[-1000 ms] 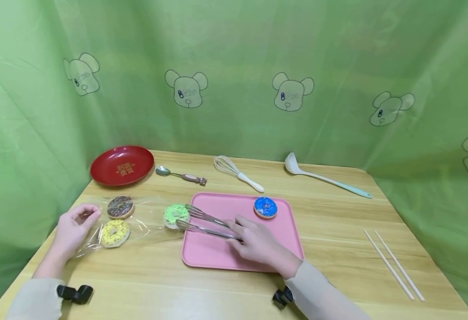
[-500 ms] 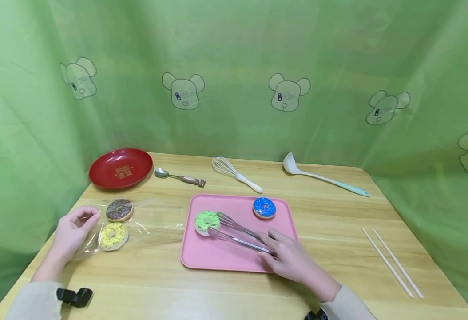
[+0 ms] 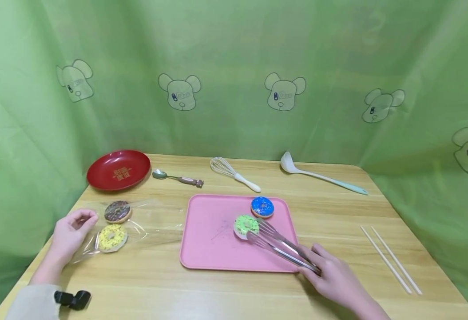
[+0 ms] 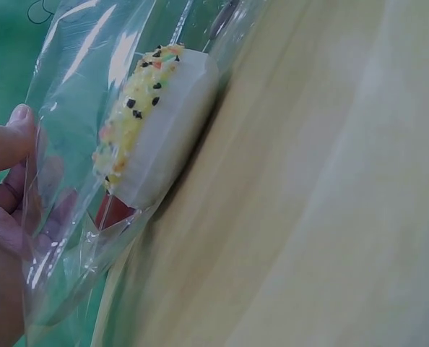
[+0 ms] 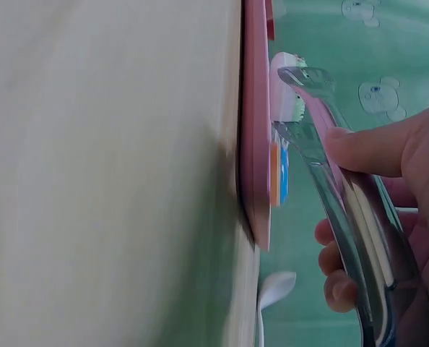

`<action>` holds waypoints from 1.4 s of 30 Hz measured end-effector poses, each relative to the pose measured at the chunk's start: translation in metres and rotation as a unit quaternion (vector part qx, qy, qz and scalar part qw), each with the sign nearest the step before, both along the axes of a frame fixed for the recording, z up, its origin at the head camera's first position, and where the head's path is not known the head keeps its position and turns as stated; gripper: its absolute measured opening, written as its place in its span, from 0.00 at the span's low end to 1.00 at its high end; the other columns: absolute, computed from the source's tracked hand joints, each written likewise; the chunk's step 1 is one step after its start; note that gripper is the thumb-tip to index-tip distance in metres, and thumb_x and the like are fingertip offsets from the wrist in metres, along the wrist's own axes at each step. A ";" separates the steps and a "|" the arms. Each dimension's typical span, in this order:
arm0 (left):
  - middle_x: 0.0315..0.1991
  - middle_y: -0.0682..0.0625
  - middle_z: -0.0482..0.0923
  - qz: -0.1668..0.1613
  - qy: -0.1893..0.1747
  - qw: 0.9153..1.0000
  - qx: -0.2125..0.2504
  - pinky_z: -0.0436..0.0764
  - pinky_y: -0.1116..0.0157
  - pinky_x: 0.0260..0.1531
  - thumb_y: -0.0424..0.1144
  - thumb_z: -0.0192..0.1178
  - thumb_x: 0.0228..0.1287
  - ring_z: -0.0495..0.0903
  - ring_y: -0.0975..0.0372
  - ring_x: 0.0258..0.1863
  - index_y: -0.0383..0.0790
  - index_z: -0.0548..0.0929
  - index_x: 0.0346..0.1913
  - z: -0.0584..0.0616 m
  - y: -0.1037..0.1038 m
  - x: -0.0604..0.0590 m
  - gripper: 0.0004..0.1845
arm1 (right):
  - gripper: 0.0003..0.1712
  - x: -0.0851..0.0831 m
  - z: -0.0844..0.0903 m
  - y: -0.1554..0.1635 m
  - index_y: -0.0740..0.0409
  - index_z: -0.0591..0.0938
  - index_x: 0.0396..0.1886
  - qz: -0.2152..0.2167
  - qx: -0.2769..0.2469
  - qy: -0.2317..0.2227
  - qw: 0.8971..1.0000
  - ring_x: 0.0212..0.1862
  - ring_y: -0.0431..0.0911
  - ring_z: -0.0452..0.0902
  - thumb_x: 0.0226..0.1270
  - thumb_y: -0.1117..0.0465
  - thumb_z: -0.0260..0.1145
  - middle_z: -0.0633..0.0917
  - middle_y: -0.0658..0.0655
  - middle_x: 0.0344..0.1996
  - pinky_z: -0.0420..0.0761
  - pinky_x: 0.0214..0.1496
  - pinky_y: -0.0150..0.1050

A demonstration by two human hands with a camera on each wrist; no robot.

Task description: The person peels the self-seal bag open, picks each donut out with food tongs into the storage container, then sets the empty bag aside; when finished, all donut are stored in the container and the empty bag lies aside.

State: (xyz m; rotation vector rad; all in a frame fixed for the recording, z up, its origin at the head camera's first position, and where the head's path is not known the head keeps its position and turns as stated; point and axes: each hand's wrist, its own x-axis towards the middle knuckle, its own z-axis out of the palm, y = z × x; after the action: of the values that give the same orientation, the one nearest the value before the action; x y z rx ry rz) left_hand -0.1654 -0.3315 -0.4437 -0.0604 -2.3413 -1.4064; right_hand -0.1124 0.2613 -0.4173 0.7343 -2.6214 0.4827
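My right hand [image 3: 334,278] grips metal tongs [image 3: 279,246] whose tips pinch a green-iced donut [image 3: 245,225] over the pink tray [image 3: 212,249]. A blue-iced donut [image 3: 262,207] lies on the tray just behind it. In the right wrist view the tongs [image 5: 348,210] run past my fingers [image 5: 380,148] beside the tray's edge [image 5: 254,144]. My left hand [image 3: 71,234] holds the edge of a clear plastic bag [image 3: 146,222] that contains a chocolate donut [image 3: 117,211] and a yellow donut [image 3: 112,238]. The left wrist view shows the yellow donut [image 4: 153,126] inside the bag [image 4: 77,65] with my fingers [image 4: 9,144] against the plastic.
A red plate [image 3: 118,169], a spoon [image 3: 176,178], a whisk [image 3: 234,174] and a white ladle [image 3: 322,177] lie along the table's back. Two chopsticks [image 3: 390,259] lie at the right. Green curtain surrounds the wooden table [image 3: 158,284].
My right hand has carried the green donut in the tongs from the bag's mouth rightward across the tray to beside the blue donut. The left hand stays at the bag.
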 end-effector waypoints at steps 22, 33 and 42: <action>0.33 0.66 0.75 0.001 -0.004 1.000 -0.005 0.71 0.84 0.37 0.30 0.58 0.63 0.73 0.75 0.35 0.22 0.75 0.41 0.000 0.000 -0.001 0.11 | 0.31 0.006 0.011 0.044 0.57 0.81 0.50 -0.022 -0.026 -0.021 0.999 0.23 0.30 0.59 0.41 0.59 0.78 0.71 0.42 0.29 0.64 0.17 0.27; 0.34 0.65 0.75 0.006 -0.008 1.000 -0.014 0.71 0.84 0.37 0.33 0.58 0.64 0.73 0.74 0.35 0.24 0.76 0.41 0.003 0.002 0.000 0.11 | 0.28 -0.014 0.022 0.012 0.50 0.82 0.49 0.016 -0.033 0.001 0.999 0.26 0.32 0.65 0.44 0.57 0.77 0.75 0.40 0.31 0.66 0.22 0.28; 0.34 0.62 0.77 -0.006 0.004 1.000 0.001 0.72 0.83 0.37 0.27 0.59 0.61 0.74 0.74 0.34 0.25 0.77 0.39 -0.001 0.002 0.000 0.07 | 0.26 -0.034 0.018 -0.032 0.50 0.81 0.52 0.056 -0.030 -0.054 0.997 0.30 0.36 0.70 0.51 0.52 0.74 0.78 0.43 0.35 0.72 0.27 0.28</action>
State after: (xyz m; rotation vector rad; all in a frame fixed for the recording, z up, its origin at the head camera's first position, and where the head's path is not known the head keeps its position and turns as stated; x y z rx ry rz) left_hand -0.1654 -0.3292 -0.4447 -0.0805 -2.3366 -1.4126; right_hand -0.1460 0.2289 -0.3996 0.8624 -2.6609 0.6478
